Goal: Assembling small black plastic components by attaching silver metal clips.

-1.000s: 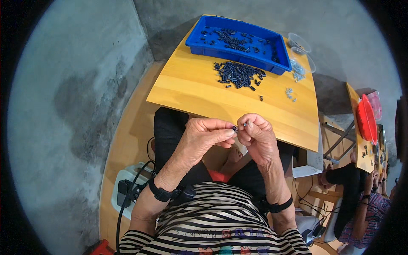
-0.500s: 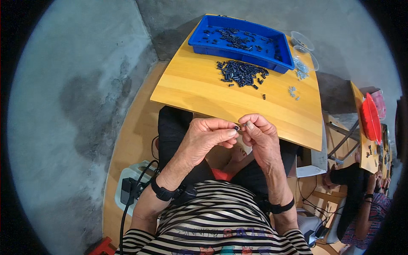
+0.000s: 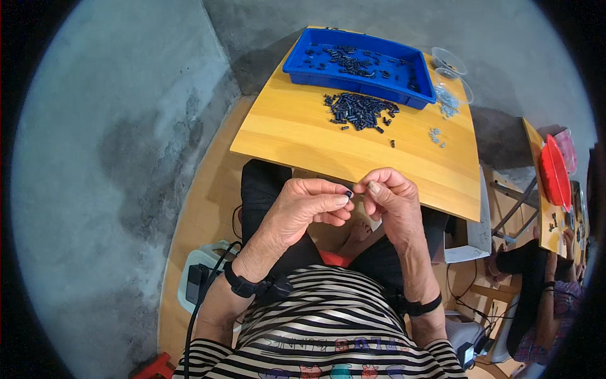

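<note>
My left hand (image 3: 302, 207) is closed in a pinch, with a small black cylindrical part (image 3: 348, 194) between thumb and forefinger. Just to its right, my right hand (image 3: 392, 197) has thumb and forefinger bent together close to the part's end; what they grip, if anything, is too small to make out. Both hands hover above my lap, off the table's near edge. A heap of small black cylindrical parts (image 3: 360, 111) lies on the wooden table (image 3: 303, 136) beyond them. One loose black part (image 3: 392, 143) sits nearer me, left of a few small silvery pieces (image 3: 435, 135).
Behind the heap stands a blue tray (image 3: 360, 81) holding more black parts. Clear plastic tubs (image 3: 466, 85) stand at the table's right edge, with silvery pieces (image 3: 447, 102) beside them. Farther right, another person (image 3: 549, 303) sits at a second table with a red basket (image 3: 555, 174).
My right fingertips have drawn back slightly from the black part, leaving a small gap. My left hand keeps its pinch. The whole view has shifted a little.
</note>
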The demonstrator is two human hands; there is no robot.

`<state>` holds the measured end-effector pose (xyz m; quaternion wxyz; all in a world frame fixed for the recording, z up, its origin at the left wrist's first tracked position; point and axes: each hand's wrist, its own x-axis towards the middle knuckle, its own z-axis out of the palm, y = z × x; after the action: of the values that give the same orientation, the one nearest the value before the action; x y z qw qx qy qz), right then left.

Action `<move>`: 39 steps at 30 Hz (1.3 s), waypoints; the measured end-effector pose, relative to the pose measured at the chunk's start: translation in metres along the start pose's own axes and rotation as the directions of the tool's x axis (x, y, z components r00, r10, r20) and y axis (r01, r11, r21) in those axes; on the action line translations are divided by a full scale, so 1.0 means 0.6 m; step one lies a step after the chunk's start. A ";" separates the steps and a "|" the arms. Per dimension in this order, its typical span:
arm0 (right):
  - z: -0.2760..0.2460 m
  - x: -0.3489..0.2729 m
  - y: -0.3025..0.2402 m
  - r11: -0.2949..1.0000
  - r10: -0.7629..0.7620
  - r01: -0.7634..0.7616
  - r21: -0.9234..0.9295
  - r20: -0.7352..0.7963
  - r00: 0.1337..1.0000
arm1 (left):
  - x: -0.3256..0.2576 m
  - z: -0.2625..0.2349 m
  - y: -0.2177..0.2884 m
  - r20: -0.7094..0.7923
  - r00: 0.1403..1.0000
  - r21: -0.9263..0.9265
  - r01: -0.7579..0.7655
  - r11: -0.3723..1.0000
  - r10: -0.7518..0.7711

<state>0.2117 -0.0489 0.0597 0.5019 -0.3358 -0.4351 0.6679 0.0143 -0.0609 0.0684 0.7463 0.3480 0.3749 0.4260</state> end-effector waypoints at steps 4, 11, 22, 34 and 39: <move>0.002 0.007 0.006 0.963 -0.004 -0.029 0.268 0.119 0.993 | -0.003 0.005 0.003 0.042 0.999 -0.070 0.024 0.997 -0.021; 0.013 0.011 0.011 0.919 0.113 -0.176 0.353 0.193 0.975 | -0.009 0.009 0.003 0.053 0.998 -0.123 0.044 0.991 -0.037; 0.018 0.012 0.003 0.974 0.031 -0.065 0.217 0.159 0.987 | -0.017 0.013 0.000 0.045 0.999 -0.120 0.013 0.993 -0.008; 0.014 0.010 0.001 0.997 -0.075 0.074 0.014 0.105 0.992 | -0.018 0.019 -0.004 -0.013 0.998 -0.021 -0.056 0.998 0.056; 0.018 0.010 -0.001 0.998 -0.053 0.049 0.037 0.112 0.992 | -0.016 0.018 -0.007 -0.012 0.998 0.008 -0.064 0.998 0.064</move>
<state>0.2010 -0.0455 0.0646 0.4989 -0.2776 -0.4598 0.6801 0.0215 -0.0730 0.0726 0.7284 0.3601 0.3698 0.4505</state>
